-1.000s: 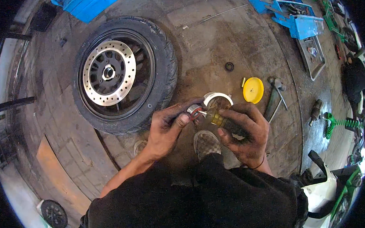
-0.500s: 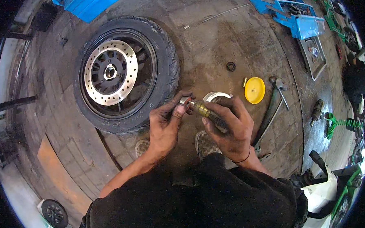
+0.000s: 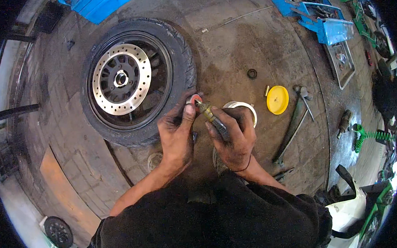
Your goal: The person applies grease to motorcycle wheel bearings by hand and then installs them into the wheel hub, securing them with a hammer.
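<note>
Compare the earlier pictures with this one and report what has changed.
Both hands have moved left in the picture. The left hand has carried the small red-faced ring left and farther from the body; the right hand has followed with the yellow-and-black tool, now more steeply angled. Neither hand let go. The wheel and yellow dish stayed put on the floor.

There're 2 hands [image 3: 176, 127], 1 yel. screwdriver [image 3: 214, 120], 1 red-faced ring [image 3: 195, 98], 1 lg. wheel [image 3: 177, 78] w/ 1 disc [image 3: 144, 79], 1 sm. blk ring [image 3: 248, 74], 1 yel. lid [image 3: 277, 101], 1 wht-rimmed tub [image 3: 253, 114], 1 metal tray [image 3: 343, 77], 1 coiled hose [image 3: 360, 133]
</note>
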